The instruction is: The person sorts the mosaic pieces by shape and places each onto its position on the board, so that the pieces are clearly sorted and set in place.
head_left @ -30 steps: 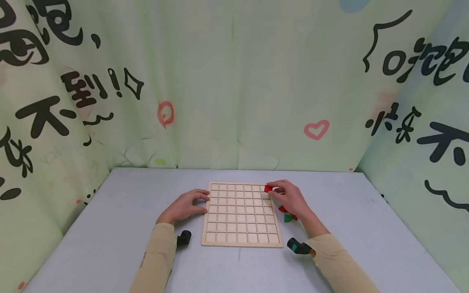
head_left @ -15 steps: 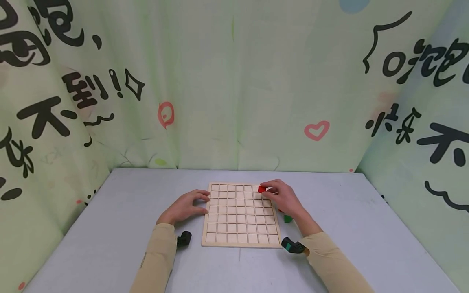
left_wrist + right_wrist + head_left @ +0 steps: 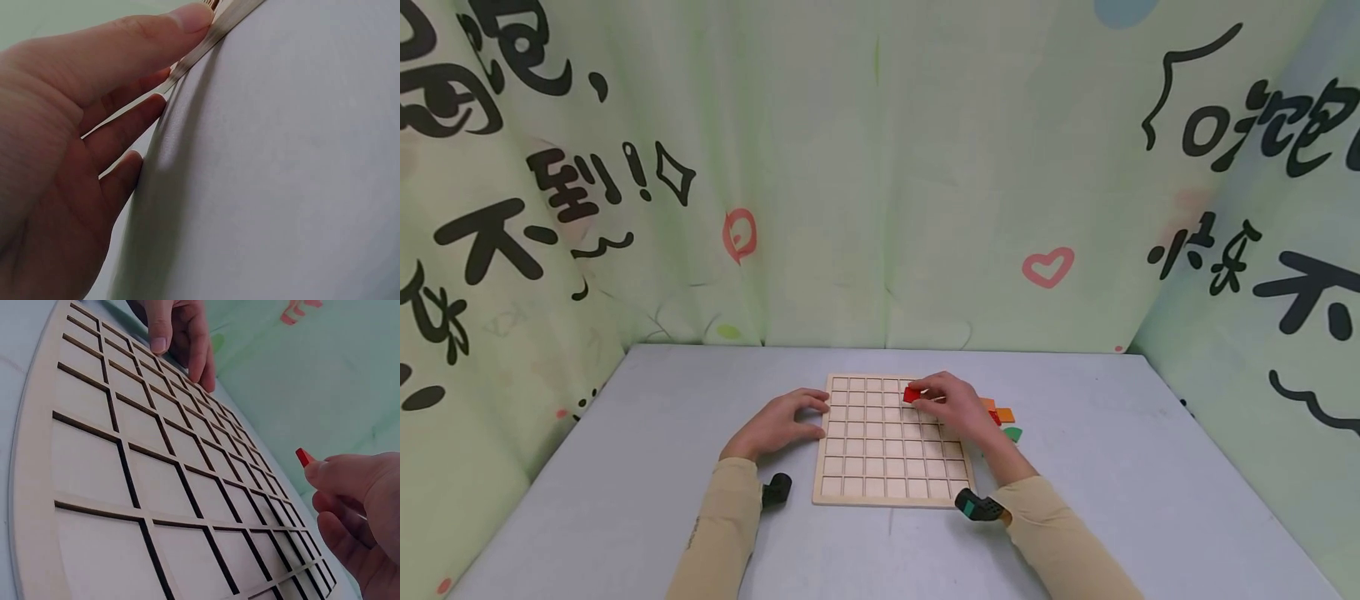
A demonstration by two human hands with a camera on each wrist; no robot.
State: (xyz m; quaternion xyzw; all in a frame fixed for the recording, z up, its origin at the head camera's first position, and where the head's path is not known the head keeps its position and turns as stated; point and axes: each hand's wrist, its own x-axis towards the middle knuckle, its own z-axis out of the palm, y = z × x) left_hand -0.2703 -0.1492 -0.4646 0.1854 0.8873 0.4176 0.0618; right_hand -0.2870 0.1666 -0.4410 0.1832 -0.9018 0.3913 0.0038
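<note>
A wooden board with a raised grid of square cells lies on the table. My right hand pinches a small red tile between thumb and fingers over the far rows, right of the middle. In the right wrist view the red tile shows edge-on at the thumb tip, above the grid and apart from it. My left hand rests at the board's left edge, thumb and fingertips against the rim, fingers slightly bent. The left wrist view shows that thumb at the wooden edge.
Right of the board, partly behind my right forearm, lie loose pieces: an orange piece, a red piece and a green piece. A printed curtain hangs behind the white table.
My right hand has moved left across the far part of the board with the red tile. Orange pieces beyond the forearm have come into view. The left hand has stayed put.
</note>
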